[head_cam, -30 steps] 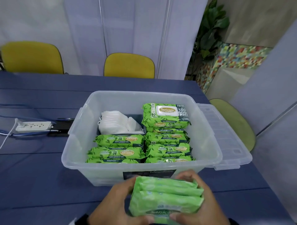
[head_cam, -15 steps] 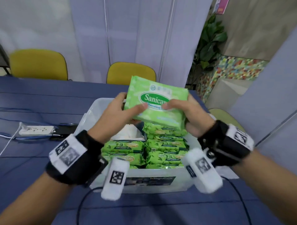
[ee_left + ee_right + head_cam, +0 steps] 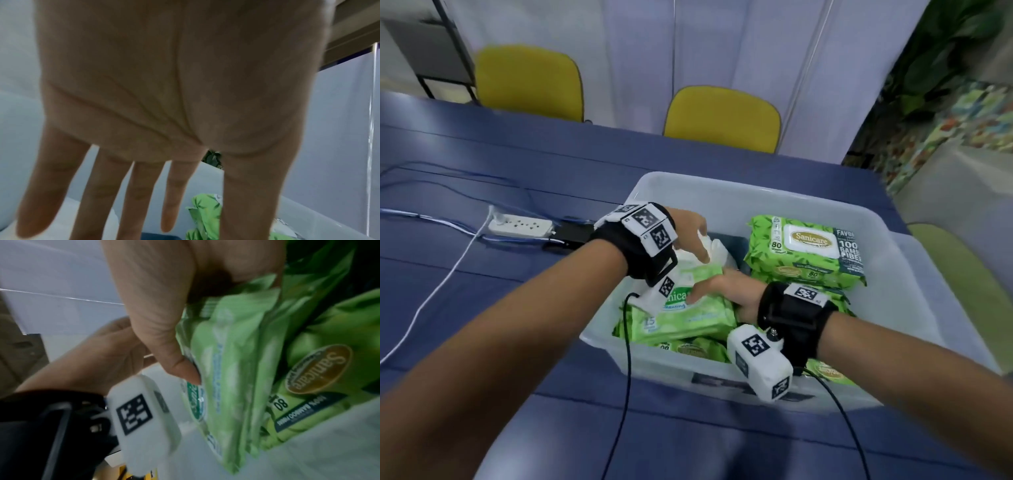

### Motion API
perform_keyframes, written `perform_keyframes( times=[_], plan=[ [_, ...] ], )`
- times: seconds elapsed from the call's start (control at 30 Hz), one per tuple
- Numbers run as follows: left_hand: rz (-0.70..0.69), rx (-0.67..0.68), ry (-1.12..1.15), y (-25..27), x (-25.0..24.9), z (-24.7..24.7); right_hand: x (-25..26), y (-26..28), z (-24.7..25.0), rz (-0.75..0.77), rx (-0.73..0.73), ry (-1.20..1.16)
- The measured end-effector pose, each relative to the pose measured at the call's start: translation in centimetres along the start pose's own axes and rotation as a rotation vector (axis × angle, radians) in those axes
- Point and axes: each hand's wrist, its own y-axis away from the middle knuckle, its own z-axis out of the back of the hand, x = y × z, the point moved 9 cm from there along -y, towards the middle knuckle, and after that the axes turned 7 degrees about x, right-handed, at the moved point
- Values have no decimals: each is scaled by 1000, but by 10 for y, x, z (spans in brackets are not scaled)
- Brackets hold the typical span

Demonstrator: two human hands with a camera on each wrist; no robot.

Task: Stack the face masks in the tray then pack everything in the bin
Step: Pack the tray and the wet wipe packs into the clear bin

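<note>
- A bundle of pale green soft wipe packs [image 3: 688, 317] was gripped by the right hand [image 3: 722, 291] inside the clear plastic bin [image 3: 887, 246], at its near left.
- The left hand [image 3: 688, 233] was spread flat, holding nothing, above the white face masks [image 3: 709, 246].
- The masks could be crushed if the bundle were pushed farther in.

Right hand [image 3: 726, 291] fingers hidden beneath light-green wipes pack [image 3: 688, 308]; face masks [image 3: 709, 248] mostly covered.
</note>
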Motion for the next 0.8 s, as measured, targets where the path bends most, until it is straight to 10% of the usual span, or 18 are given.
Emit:
perform_keyframes(
  times=[0.8],
  plan=[
    [-153, 373, -45, -43, -3, -61, -55, -3, -27, -412, 439, -9]
  ],
)
